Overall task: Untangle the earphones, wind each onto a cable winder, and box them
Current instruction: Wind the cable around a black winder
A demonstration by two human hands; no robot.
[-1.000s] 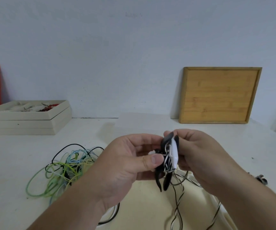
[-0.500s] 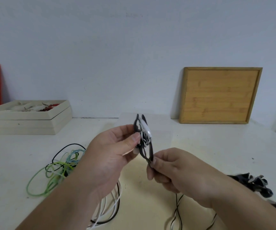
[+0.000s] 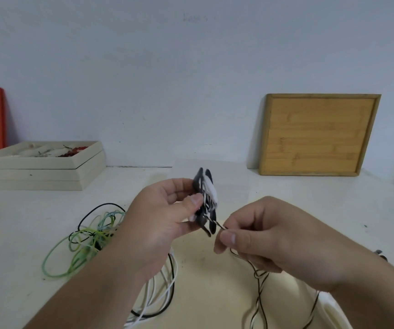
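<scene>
The left hand (image 3: 165, 217) holds the black cable winder (image 3: 199, 180) upright, thumb clamped on its near face and fingers curled behind it, about where it was half a second ago. The right hand (image 3: 274, 238) has drawn slightly away to the right. Its thumb and forefinger pinch the striped earphone cable (image 3: 217, 224), and a short stretch now shows between fingertips and winder. The rest hangs below that hand.

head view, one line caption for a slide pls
Left hand holds a black cable winder while the right hand pinches the striped earphone cable leading off it.
</scene>
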